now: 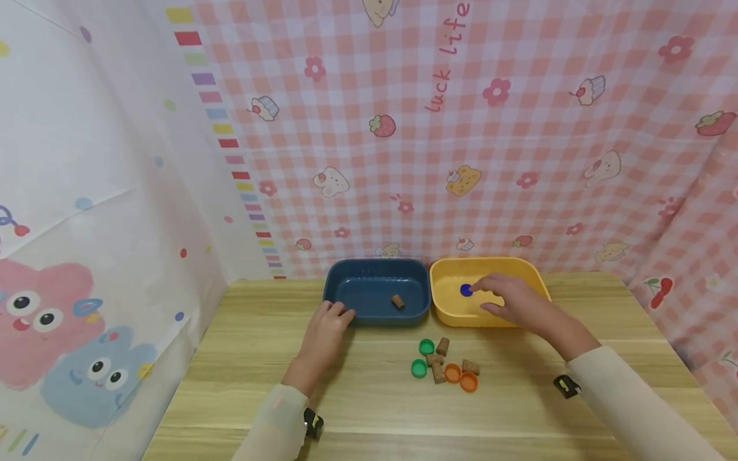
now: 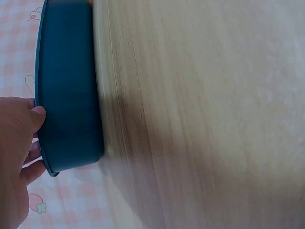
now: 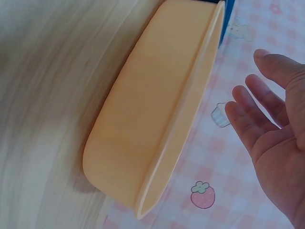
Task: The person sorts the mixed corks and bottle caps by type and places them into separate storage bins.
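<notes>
My left hand (image 1: 321,337) holds the front left corner of a dark blue plastic tub (image 1: 377,319). In the left wrist view the thumb (image 2: 39,114) lies on the tub's outer wall, with fingers around the rim. Inside that tub lies one cork (image 1: 398,301). Over the yellow tub (image 1: 450,314), my right hand (image 1: 510,301) hovers with fingers spread and nothing between them. A dark blue bottle cap (image 1: 466,290) shows in the yellow tub, right by the fingertips. The right wrist view shows the empty palm above the yellow rim (image 3: 183,107).
In front of the tubs, several corks (image 1: 439,373) lie loose on the wooden table (image 1: 369,410), mixed with two green caps (image 1: 426,347) and two orange caps (image 1: 469,382). The tubs stand side by side against a pink checked cloth (image 1: 403,160).
</notes>
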`<state>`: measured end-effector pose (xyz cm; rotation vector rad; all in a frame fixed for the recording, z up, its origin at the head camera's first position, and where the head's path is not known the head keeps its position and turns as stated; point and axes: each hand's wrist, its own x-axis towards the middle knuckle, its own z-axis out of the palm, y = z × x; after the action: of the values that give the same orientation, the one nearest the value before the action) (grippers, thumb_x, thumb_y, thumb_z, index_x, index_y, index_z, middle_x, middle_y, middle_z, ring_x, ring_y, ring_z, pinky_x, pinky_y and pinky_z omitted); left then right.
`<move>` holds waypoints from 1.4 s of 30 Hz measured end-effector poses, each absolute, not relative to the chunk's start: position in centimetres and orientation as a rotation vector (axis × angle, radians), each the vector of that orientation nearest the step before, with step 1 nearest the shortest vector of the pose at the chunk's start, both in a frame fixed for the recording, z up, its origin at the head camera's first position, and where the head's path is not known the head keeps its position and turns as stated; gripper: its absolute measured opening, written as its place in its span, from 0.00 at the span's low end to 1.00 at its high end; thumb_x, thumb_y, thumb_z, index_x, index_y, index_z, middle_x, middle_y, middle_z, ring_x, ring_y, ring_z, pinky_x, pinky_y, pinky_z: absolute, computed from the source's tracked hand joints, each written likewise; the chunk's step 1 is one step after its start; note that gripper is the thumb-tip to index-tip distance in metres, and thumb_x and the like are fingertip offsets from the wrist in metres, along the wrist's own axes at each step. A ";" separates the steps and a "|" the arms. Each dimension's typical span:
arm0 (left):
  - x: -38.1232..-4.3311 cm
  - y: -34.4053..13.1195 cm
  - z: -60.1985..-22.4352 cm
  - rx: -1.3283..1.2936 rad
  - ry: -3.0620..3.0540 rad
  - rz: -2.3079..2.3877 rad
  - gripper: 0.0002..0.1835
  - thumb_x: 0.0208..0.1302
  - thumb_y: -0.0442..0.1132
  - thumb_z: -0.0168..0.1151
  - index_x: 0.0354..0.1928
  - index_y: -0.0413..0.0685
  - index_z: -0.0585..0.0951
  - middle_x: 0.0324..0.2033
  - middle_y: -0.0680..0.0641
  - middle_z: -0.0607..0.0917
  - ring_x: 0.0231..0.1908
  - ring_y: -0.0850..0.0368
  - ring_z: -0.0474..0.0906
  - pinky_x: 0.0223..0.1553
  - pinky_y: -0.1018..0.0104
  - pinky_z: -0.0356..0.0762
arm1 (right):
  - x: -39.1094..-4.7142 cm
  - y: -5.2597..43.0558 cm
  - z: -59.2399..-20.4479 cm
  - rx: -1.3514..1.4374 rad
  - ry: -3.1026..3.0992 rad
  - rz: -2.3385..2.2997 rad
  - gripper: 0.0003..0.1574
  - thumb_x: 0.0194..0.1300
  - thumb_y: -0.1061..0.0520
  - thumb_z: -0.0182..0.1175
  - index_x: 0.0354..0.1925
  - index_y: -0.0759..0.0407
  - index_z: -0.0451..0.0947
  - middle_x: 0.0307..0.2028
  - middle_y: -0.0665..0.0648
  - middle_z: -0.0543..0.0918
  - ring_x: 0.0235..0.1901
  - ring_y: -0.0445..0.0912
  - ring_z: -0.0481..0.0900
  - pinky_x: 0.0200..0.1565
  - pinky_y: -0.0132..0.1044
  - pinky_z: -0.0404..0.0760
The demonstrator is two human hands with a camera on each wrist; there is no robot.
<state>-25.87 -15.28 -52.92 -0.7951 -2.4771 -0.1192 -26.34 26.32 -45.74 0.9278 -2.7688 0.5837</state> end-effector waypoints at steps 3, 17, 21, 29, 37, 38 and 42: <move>-25.8 -15.2 -52.8 -0.792 -2.495 -0.121 0.13 0.62 0.24 0.66 0.47 0.42 0.90 0.38 0.43 0.86 0.36 0.47 0.75 0.44 0.56 0.77 | -25.5 26.2 -45.6 0.935 -2.744 0.597 0.22 0.60 0.62 0.74 0.53 0.57 0.84 0.50 0.57 0.87 0.51 0.55 0.85 0.52 0.52 0.84; -25.7 -15.2 -52.8 -0.804 -2.480 -0.125 0.14 0.60 0.23 0.66 0.46 0.42 0.90 0.37 0.43 0.86 0.35 0.47 0.75 0.43 0.56 0.77 | -21.8 25.1 -47.9 1.076 -2.643 0.606 0.21 0.57 0.65 0.75 0.50 0.56 0.84 0.49 0.53 0.86 0.49 0.50 0.85 0.50 0.47 0.86; -25.8 -15.2 -52.9 -0.798 -2.480 -0.123 0.14 0.61 0.24 0.65 0.46 0.42 0.90 0.37 0.43 0.86 0.35 0.47 0.74 0.43 0.56 0.76 | -21.1 24.9 -48.6 1.114 -2.640 0.614 0.22 0.57 0.65 0.74 0.51 0.57 0.84 0.49 0.53 0.86 0.49 0.51 0.85 0.50 0.48 0.85; -25.7 -15.3 -52.8 -0.794 -2.480 -0.137 0.14 0.61 0.24 0.67 0.46 0.42 0.90 0.38 0.43 0.86 0.36 0.47 0.75 0.44 0.56 0.77 | -20.3 24.6 -51.0 1.215 -2.679 0.636 0.16 0.60 0.65 0.72 0.47 0.54 0.84 0.47 0.50 0.85 0.46 0.46 0.84 0.49 0.45 0.86; -25.7 -15.3 -52.9 -0.801 -2.477 -0.136 0.14 0.61 0.24 0.67 0.46 0.42 0.90 0.38 0.43 0.86 0.35 0.47 0.74 0.43 0.57 0.77 | -20.1 23.9 -52.7 1.264 -2.761 0.686 0.13 0.62 0.67 0.70 0.43 0.54 0.86 0.43 0.50 0.85 0.42 0.41 0.82 0.46 0.38 0.86; -25.8 -15.3 -52.9 -0.801 -2.476 -0.135 0.13 0.61 0.24 0.67 0.46 0.42 0.90 0.38 0.43 0.86 0.35 0.47 0.74 0.43 0.56 0.77 | -20.1 23.8 -52.8 1.255 -2.782 0.685 0.12 0.63 0.67 0.69 0.43 0.53 0.86 0.42 0.50 0.85 0.42 0.41 0.82 0.46 0.38 0.86; -25.7 -15.3 -52.8 -0.796 -2.477 -0.126 0.13 0.61 0.24 0.67 0.45 0.42 0.90 0.38 0.43 0.86 0.36 0.47 0.75 0.43 0.56 0.78 | -20.0 23.6 -52.7 1.210 -2.878 0.701 0.12 0.65 0.65 0.68 0.44 0.51 0.86 0.43 0.48 0.84 0.43 0.40 0.81 0.46 0.37 0.85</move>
<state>-25.67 -15.25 -52.82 -0.7963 -2.4765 -0.1259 -20.03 23.58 -52.75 1.2105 -2.8779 0.7011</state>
